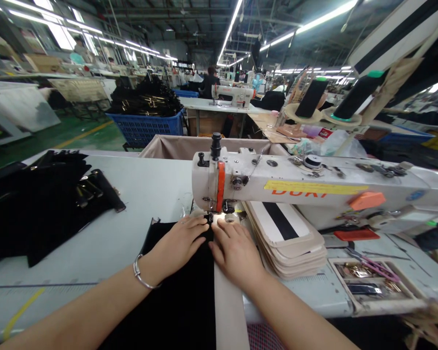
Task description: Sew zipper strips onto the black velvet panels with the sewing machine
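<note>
My left hand (177,245) lies flat on a piece of black fabric (190,296), fingers stretched toward the needle area of a white sewing machine (251,177). Beside it, my right hand (239,250) rests with fingers spread on a beige strip (229,306) that runs along the fabric's right edge. Both sets of fingertips are close to the presser foot (210,217), where a small lamp lights the work. Whether the strip and the fabric are joined is hidden by my hands. Neither hand grips anything.
A stack of beige panels (295,257) with a black stripe stands right of my right hand. A tray of metal parts (372,289) holds pink-handled scissors (381,268). Black pieces with metal fittings (40,204) are heaped at left. Behind are a blue basket (149,127) and black thread cones (313,97).
</note>
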The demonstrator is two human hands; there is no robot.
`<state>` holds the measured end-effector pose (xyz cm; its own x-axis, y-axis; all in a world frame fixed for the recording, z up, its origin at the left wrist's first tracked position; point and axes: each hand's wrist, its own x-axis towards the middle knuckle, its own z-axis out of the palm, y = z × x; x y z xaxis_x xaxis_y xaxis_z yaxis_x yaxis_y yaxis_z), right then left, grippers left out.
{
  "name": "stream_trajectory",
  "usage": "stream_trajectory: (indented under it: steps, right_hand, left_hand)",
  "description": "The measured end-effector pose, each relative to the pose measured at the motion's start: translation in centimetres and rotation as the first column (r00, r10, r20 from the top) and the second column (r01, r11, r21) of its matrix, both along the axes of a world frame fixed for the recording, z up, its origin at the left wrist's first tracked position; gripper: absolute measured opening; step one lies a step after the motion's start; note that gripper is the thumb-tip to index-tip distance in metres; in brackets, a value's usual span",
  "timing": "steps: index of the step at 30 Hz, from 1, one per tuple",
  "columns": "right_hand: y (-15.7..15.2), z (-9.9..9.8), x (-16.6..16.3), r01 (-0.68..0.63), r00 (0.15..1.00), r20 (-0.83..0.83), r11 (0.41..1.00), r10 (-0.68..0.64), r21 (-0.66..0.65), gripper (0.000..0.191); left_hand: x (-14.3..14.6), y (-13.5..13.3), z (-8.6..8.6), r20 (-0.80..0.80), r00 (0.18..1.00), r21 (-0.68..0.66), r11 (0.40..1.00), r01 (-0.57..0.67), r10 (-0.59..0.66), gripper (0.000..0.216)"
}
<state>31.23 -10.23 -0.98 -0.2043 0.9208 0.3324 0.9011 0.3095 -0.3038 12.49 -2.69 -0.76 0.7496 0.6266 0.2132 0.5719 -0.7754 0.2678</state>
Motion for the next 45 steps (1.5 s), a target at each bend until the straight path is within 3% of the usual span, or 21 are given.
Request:
stream_trajectory:
  steps: [4, 9, 12, 15, 21, 25, 28, 32, 37, 45]
  right_hand:
    - [-2.1, 0.5, 0.0, -0.056, 0.998, -0.042, 0.998, 0.054, -0.037, 0.035]
    - [-9.0, 0.0, -0.3, -0.164, 0.981, -0.112, 0.986, 0.161, -0.022, 0.038]
    - [-12.4, -0.4, -0.4, -0.202, 0.973, -0.095, 0.976, 0.21, 0.086, 0.039]
    - [-14.4, -0.4, -0.4, -0.222, 0.971, -0.071, 0.969, 0.23, 0.108, 0.044]
    - [-15.6, -1.0, -0.5, -0.229, 0.972, -0.035, 0.969, 0.233, 0.098, 0.068]
    - [-15.5, -1.9, -0.9, -0.221, 0.974, -0.013, 0.964, 0.226, 0.148, 0.06]
    - [-15.3, -2.2, -1.0, -0.22, 0.975, 0.007, 0.951, 0.224, 0.218, 0.043]
    - [-14.8, -1.8, -1.3, -0.204, 0.979, 0.046, 0.924, 0.2, 0.323, 0.021]
    - [-14.0, -1.7, -2.4, -0.126, 0.991, 0.023, 0.897, 0.129, 0.423, 0.015]
    - [-12.2, -2.5, -3.0, -0.097, 0.995, 0.052, 0.823, 0.082, 0.559, 0.016]
  left_hand:
    - [-1.3, -1.7, 1.1, -0.06, 0.997, -0.023, 0.998, 0.052, -0.053, 0.039]
    - [-5.3, -8.8, 2.2, -0.175, 0.922, -0.045, 0.938, 0.343, -0.345, 0.074]
    - [-6.4, -12.0, 1.7, -0.184, 0.86, 0.022, 0.873, 0.487, -0.475, 0.056]
    - [-6.6, -13.4, 1.1, -0.155, 0.879, 0.022, 0.888, 0.46, -0.452, 0.055]
    - [-6.8, -13.6, 1.2, -0.164, 0.878, 0.004, 0.889, 0.457, -0.45, 0.053]
    - [-7.4, -13.4, 0.9, -0.212, 0.87, 0.058, 0.883, 0.466, -0.446, 0.048]
    - [-7.6, -13.5, 0.7, -0.218, 0.864, 0.091, 0.872, 0.481, -0.454, 0.045]
    - [-6.7, -13.6, 1.3, -0.144, 0.917, 0.083, 0.919, 0.386, -0.372, 0.043]
    - [-3.9, -12.1, 2.0, -0.151, 0.97, 0.202, 0.954, 0.221, -0.193, 0.057]
    - [-3.0, -9.8, 1.5, -0.247, 0.951, 0.201, 0.951, 0.236, -0.184, 0.054]
